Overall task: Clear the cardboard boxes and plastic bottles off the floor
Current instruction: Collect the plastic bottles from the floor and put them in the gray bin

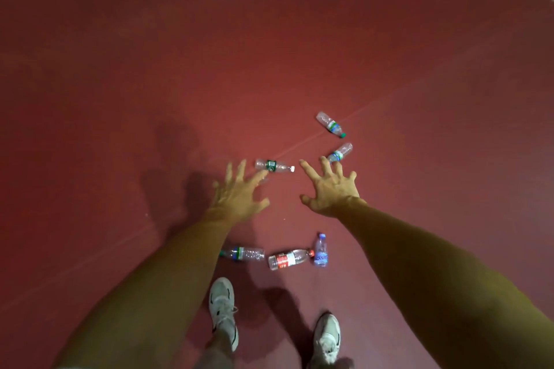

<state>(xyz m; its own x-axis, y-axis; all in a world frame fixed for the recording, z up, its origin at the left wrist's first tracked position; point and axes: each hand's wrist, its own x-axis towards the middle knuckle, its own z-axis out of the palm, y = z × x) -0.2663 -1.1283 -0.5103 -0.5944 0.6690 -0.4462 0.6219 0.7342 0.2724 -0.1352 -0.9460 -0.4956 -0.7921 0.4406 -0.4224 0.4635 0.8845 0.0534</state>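
The step in hand is judged to be the gathering of the bottles. None is lifted yet, and no cardboard boxes are seen on the dark red floor (pixel 120 99).

It would be done well if each hand were given its nearest bottle. The clear plastic bottle with a dark green label and white cap (pixel 274 165), lying at 1 o'clock from the left hand (pixel 236 192), is best taken around its middle. The clear plastic bottle with a green band (pixel 341 153), at 12 o'clock from the right hand (pixel 332 189) and partly hidden behind its fingers, suits that hand. Thin walls are likely to buckle, so a light hold is advised. The clear green-capped bottle (pixel 329 124) farther off at 12 o'clock can be left for later.

Three more lie at 12 o'clock from the pale shoes (pixel 223 308): a clear green-labelled bottle (pixel 242 253), a clear red-labelled bottle (pixel 289 259) and a clear blue-labelled bottle (pixel 320 250). A forward step could kick them.

Both bare arms are stretched forward and down, palms toward the floor. The left hand's fingers are spread and nearly straight, and nothing is held. Whether their tips touch the white-capped bottle cannot be told. The right hand's fingers are splayed, slightly curved and likewise empty.
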